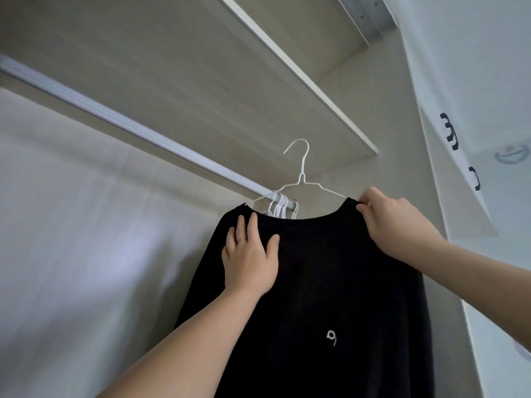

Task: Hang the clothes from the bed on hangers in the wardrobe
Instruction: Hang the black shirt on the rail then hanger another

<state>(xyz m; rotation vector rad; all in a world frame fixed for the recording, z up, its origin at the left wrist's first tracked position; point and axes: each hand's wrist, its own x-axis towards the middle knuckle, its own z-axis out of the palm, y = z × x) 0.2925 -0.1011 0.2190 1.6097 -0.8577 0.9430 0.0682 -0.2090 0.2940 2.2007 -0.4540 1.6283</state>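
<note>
A black top [330, 282] with a small white mark on its front is draped over a white wire hanger [302, 170], whose hook points up free of the rail. My left hand [250, 254] lies on the left shoulder of the top with fingers spread. My right hand [393, 222] pinches the neckline edge at the right shoulder, where the hanger wire meets the cloth. The white wardrobe rail [138, 124] runs from upper left down to just behind the top.
Several empty white hangers [280, 208] hang bunched on the rail's right end behind the collar. A shelf [301, 76] sits above the rail. An open wardrobe door [465, 168] with black hinges stands at the right.
</note>
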